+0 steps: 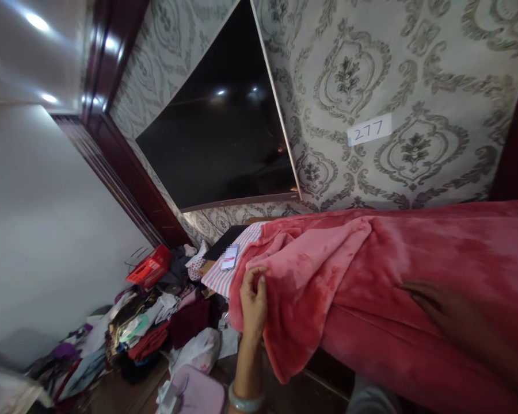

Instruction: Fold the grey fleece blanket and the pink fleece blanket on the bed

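Observation:
A pinkish-red plush blanket (384,259) lies spread over a long raised surface, with one corner folded back and hanging over the front edge. My left hand (254,296) is at the blanket's left end, with thumb and fingers closed on its edge. A bracelet circles that wrist. Farther right, my right hand (435,305) rests on the blanket with its fingers stretched out; the forearm is in shadow. Under the blanket's left end a striped cloth (220,283) shows, and a phone (229,257) with a lit screen lies on it.
A large television (224,115) hangs on the patterned wall, beside a paper label (370,130) reading 277. Heaped clothes (151,322) cover the floor at left, with a red box (150,267) on top. A pink plastic item (198,391) stands below my left forearm.

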A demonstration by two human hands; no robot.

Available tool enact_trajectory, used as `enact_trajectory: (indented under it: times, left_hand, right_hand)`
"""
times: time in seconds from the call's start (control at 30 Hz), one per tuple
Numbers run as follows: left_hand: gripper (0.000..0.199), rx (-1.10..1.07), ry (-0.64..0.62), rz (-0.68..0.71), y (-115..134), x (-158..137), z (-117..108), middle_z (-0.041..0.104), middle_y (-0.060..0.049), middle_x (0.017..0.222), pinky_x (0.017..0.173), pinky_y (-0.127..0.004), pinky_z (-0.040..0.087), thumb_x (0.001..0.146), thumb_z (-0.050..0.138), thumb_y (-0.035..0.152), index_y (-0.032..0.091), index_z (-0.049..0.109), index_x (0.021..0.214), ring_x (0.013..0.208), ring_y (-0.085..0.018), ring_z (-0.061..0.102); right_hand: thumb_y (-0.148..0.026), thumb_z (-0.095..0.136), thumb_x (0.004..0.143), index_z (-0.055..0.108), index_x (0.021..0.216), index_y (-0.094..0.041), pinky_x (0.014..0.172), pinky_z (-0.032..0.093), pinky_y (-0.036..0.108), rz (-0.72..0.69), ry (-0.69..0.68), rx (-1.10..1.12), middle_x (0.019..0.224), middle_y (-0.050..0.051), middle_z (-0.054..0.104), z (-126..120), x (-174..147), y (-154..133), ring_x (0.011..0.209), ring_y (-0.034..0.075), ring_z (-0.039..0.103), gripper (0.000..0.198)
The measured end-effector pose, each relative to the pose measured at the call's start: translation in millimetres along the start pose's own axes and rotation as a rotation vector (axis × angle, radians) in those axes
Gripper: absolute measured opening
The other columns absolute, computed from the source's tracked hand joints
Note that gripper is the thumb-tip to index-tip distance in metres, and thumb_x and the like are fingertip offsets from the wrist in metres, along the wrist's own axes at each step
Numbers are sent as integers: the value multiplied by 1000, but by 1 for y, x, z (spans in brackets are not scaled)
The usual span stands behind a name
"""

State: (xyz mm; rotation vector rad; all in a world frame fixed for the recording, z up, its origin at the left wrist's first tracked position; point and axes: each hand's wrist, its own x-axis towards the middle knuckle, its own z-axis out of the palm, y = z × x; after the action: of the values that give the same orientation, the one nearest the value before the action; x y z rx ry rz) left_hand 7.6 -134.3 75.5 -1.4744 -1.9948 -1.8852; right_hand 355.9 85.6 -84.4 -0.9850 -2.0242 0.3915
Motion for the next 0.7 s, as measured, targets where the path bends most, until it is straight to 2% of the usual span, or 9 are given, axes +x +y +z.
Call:
enact_trajectory:
  times: [0.17, 0.3, 0.4, 0.53, 0.63, 0.7]
  left_hand:
    - [41, 229, -82, 128, -21, -7, -4, 66, -13, 135, 118, -47, 41, 90, 53, 26, 23, 62, 129, 133, -29, 58]
    - [50, 486, -73, 136, -24, -2, -12, 62, -15, 139, 116, -48, 43, 90, 46, 17, 23, 55, 140, 133, -30, 57]
    - [46, 596, 11, 159, -11, 9, -20, 64, -15, 126, 108, -47, 48, 91, 43, 15, 23, 57, 133, 121, -31, 61]
    - [28, 650, 117, 300, 17, 30, -33, 62, -12, 106, 97, -44, 51, 92, 42, 16, 24, 61, 112, 104, -30, 63]
    - [21, 693, 217, 391, 37, 43, -45, 59, -9, 97, 87, -41, 51, 92, 45, 16, 24, 60, 103, 93, -28, 61]
    - [20, 701, 280, 466, 49, 49, -53, 58, -7, 95, 84, -39, 50, 91, 48, 14, 23, 61, 102, 90, -25, 60]
  right_hand:
    - [-51, 45, 89, 82, 94, -33, 98, 59, 52, 29, -26, 94, 108, 10, 78, -2, 1, -3, 102, 34, 74, 42]
    - [-50, 45, 90, 82, 96, -32, 99, 58, 52, 43, -19, 105, 110, 9, 78, -4, 0, -8, 104, 34, 73, 41]
    - [-50, 44, 90, 81, 98, -29, 100, 58, 51, 48, -23, 101, 111, 9, 78, -5, 0, -14, 105, 32, 73, 43]
    - [-53, 46, 88, 80, 98, -25, 98, 59, 53, 40, -22, 103, 108, 9, 78, -11, 6, -20, 101, 30, 74, 45]
    - [-48, 46, 87, 78, 99, -23, 91, 61, 51, 13, 20, 64, 105, 11, 78, -22, 21, -22, 96, 30, 75, 42]
    - [-45, 46, 88, 77, 105, -23, 91, 62, 49, -7, 80, 22, 111, 13, 77, -29, 37, -23, 99, 31, 74, 41]
